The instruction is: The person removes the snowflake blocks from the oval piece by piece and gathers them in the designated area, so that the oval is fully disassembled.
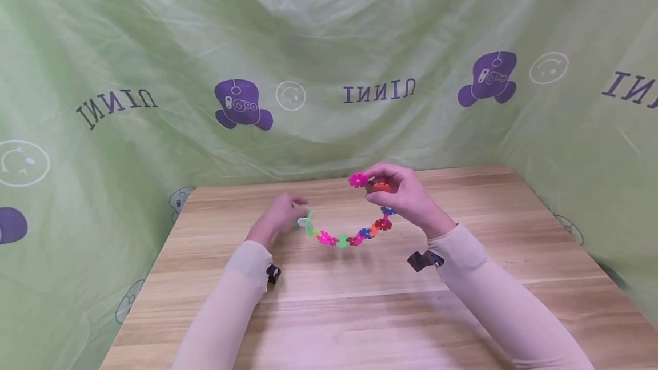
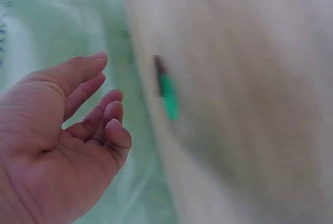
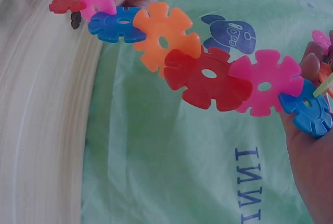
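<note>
A curved chain of colourful plastic snowflake discs (image 1: 342, 240) spans the gap between the two hands, above the wooden table. My right hand (image 1: 411, 196) grips its right end, with a pink disc (image 1: 358, 180) by the fingertips and an orange disc (image 1: 381, 186) near the palm. Blue, pink, red and orange discs (image 3: 164, 39) interlock edge to edge in the right wrist view. By the chain's left end is my left hand (image 1: 280, 216). Its fingers look loosely bent in the left wrist view, holding nothing visible; a blurred green and dark piece (image 2: 169, 96) appears apart from them.
The wood-grain table (image 1: 205, 313) lies under both arms. Behind it and along its sides hangs a green printed cloth (image 1: 319, 147). Each sleeve cuff carries a dark strap, seen at the right cuff (image 1: 425, 260) and left cuff (image 1: 273, 274).
</note>
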Tool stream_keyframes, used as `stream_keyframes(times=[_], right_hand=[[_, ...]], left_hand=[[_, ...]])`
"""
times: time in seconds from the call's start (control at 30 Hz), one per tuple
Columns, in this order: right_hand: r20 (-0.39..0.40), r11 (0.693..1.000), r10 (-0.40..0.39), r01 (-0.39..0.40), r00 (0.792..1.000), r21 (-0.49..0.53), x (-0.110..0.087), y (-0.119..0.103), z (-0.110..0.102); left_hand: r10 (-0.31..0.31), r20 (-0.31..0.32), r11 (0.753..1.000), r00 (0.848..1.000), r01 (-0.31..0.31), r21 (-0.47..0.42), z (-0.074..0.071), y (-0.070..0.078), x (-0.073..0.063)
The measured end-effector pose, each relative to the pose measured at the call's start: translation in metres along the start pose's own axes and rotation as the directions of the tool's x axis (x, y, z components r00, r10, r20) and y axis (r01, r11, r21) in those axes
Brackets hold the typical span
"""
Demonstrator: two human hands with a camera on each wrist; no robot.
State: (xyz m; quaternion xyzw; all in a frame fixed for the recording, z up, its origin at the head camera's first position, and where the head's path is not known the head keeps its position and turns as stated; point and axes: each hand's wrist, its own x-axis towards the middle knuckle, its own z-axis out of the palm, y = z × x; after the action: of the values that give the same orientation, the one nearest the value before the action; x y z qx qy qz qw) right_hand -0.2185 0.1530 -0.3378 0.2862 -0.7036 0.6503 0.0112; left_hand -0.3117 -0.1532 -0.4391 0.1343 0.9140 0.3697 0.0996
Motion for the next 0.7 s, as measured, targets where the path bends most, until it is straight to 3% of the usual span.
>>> stream_keyframes(times=[0.1, 0.2, 0.37, 0.43, 0.5, 0.6, 0.7], right_hand=[[0.000, 1.000, 0.006, -0.006, 1.000, -0.001, 0.000, 0.000, 0.001], [0.007, 1.000, 0.021, -0.021, 1.000, 0.001, 0.000, -0.001, 0.002], [0.019, 0.999, 0.039, -0.039, 0.999, 0.021, 0.000, -0.003, 0.003], [0.021, 0.999, 0.037, -0.037, 0.999, 0.021, 0.001, -0.002, 0.003], [0.024, 0.999, 0.040, -0.040, 0.999, 0.017, 0.001, -0.002, 0.004], [0.029, 0.999, 0.048, -0.048, 0.998, 0.012, 0.000, -0.002, 0.005], [0.038, 0.998, 0.052, -0.053, 0.998, 0.017, 0.000, -0.001, 0.005]], left_hand=[[0.082, -0.039, 0.997, 0.996, -0.082, 0.000, -0.010, 0.016, -0.002], [0.192, -0.098, 0.981, 0.977, -0.191, 0.016, -0.018, 0.039, -0.008], [0.369, -0.194, 0.925, 0.909, -0.379, -0.016, -0.024, 0.086, -0.026], [0.427, -0.209, 0.893, 0.880, -0.447, -0.058, -0.024, 0.103, -0.034], [0.461, -0.212, 0.864, 0.862, -0.490, -0.112, -0.023, 0.117, -0.041], [0.485, -0.190, 0.839, 0.854, -0.515, -0.175, -0.021, 0.130, -0.049], [0.490, -0.162, 0.827, 0.856, -0.516, -0.223, -0.019, 0.135, -0.053]])
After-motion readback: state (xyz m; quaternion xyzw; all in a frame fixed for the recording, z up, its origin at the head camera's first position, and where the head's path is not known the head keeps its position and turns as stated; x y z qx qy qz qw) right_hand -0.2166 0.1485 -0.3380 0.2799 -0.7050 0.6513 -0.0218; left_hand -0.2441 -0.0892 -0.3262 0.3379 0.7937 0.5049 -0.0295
